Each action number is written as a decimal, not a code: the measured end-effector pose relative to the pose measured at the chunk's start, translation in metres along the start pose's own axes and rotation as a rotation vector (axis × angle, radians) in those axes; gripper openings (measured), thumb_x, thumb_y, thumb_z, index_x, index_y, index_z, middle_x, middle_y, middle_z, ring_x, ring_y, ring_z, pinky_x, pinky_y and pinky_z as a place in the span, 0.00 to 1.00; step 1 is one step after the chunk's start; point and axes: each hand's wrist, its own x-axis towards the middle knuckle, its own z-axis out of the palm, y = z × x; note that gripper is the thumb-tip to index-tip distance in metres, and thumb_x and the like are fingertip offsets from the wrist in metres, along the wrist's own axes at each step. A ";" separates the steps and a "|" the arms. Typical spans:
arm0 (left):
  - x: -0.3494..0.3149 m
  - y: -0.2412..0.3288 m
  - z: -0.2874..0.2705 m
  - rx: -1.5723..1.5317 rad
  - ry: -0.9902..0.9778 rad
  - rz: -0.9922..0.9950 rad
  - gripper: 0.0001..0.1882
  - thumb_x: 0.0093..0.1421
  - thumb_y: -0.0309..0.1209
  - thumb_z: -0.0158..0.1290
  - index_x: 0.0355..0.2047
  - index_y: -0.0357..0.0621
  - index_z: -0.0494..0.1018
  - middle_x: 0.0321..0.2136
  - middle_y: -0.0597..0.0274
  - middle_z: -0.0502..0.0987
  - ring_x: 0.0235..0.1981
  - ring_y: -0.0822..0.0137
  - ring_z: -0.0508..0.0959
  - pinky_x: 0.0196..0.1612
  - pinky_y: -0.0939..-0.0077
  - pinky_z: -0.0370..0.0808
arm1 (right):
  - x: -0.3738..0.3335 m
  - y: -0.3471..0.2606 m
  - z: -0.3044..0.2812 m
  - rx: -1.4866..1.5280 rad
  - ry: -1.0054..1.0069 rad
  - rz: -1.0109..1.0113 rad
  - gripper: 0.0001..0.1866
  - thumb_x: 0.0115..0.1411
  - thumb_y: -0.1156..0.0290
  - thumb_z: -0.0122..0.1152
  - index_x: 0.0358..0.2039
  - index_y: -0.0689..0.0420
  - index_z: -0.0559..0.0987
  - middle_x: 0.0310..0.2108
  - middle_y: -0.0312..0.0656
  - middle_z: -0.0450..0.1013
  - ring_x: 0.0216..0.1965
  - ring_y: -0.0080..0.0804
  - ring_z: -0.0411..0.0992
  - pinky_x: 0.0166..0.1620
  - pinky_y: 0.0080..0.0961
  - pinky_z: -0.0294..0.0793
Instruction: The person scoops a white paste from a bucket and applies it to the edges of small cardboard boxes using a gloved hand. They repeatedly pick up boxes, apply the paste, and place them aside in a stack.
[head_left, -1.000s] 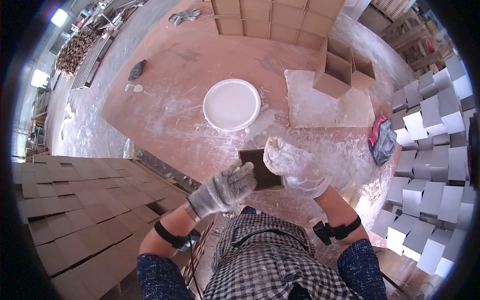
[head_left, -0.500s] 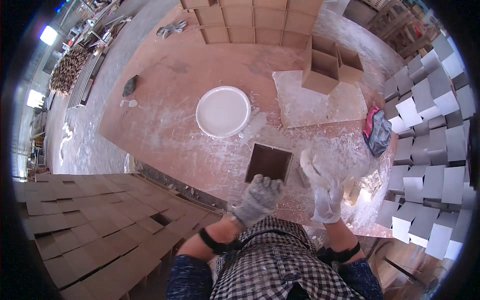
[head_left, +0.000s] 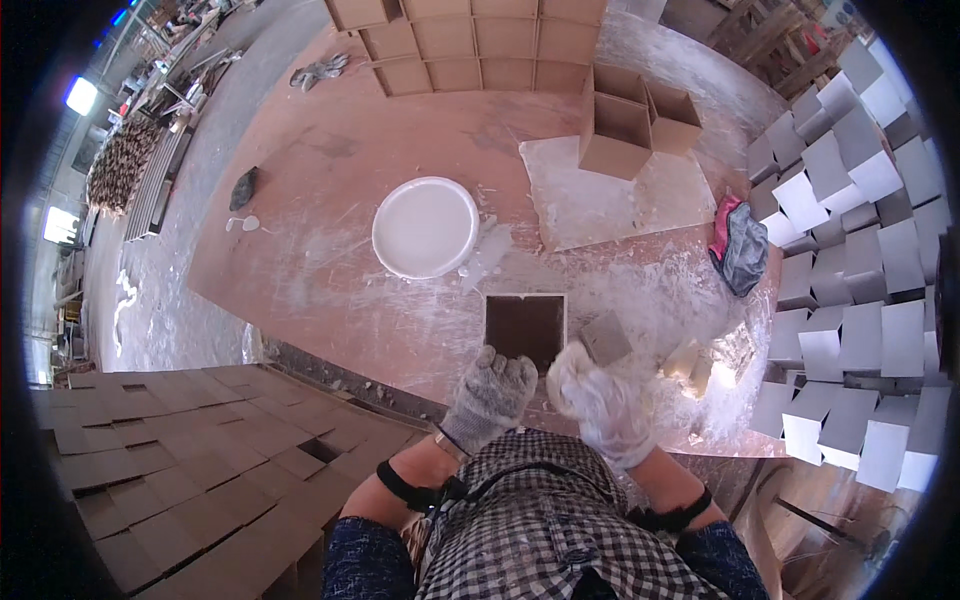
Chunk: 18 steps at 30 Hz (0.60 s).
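Observation:
My left hand [head_left: 490,395], in a grey knit glove, has its fingers curled over the near edge of an open-topped brown box [head_left: 525,330]. The box stands on the pinkish, white-smeared table [head_left: 320,230]. Close to the box's right near corner is my right hand [head_left: 612,415], in a white coated glove and partly blurred. Its fingers are closed round a soft, whitish wad [head_left: 570,375] whose kind I cannot make out. A small flat greyish piece [head_left: 605,338] lies just right of the box. Beyond the box sits a round white tub lid or shallow dish [head_left: 425,228] with white matter in it.
Brown open boxes [head_left: 615,120] stand on a pale sheet [head_left: 560,210] at the far right, and a brown box grid [head_left: 480,50] stands at the back. Stacked brown boxes [head_left: 220,440] fill the lower left; white-and-grey ones [head_left: 850,270] line the right. A grey-and-pink cloth [head_left: 738,248] lies near them.
My right hand has come left and nearer with the whitish wad, from right of the box to its near corner. The box now sits squarer in view, with my left hand still on its edge.

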 end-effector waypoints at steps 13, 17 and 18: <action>0.046 -0.028 -0.024 -0.178 0.277 0.263 0.16 0.47 0.28 0.51 0.39 0.41 0.70 0.18 0.64 0.71 0.19 0.61 0.72 0.27 0.67 0.68 | 0.032 0.037 -0.023 0.326 0.370 0.099 0.27 0.42 0.87 0.51 0.47 0.60 0.72 0.43 0.45 0.72 0.48 0.43 0.71 0.45 0.32 0.73; 0.065 -0.061 -0.010 -0.237 -0.094 0.465 0.13 0.48 0.30 0.50 0.35 0.44 0.75 0.21 0.63 0.75 0.25 0.61 0.76 0.29 0.68 0.70 | 0.047 0.011 -0.015 -0.284 0.183 -0.179 0.24 0.45 0.79 0.54 0.47 0.61 0.71 0.52 0.42 0.66 0.54 0.45 0.64 0.48 0.36 0.69; 0.074 -0.054 -0.013 -0.033 -0.335 0.500 0.11 0.48 0.31 0.49 0.32 0.46 0.77 0.23 0.60 0.77 0.27 0.61 0.77 0.29 0.67 0.71 | 0.041 0.009 -0.009 -0.288 0.183 -0.171 0.24 0.45 0.79 0.54 0.47 0.61 0.71 0.52 0.42 0.66 0.54 0.45 0.64 0.48 0.36 0.69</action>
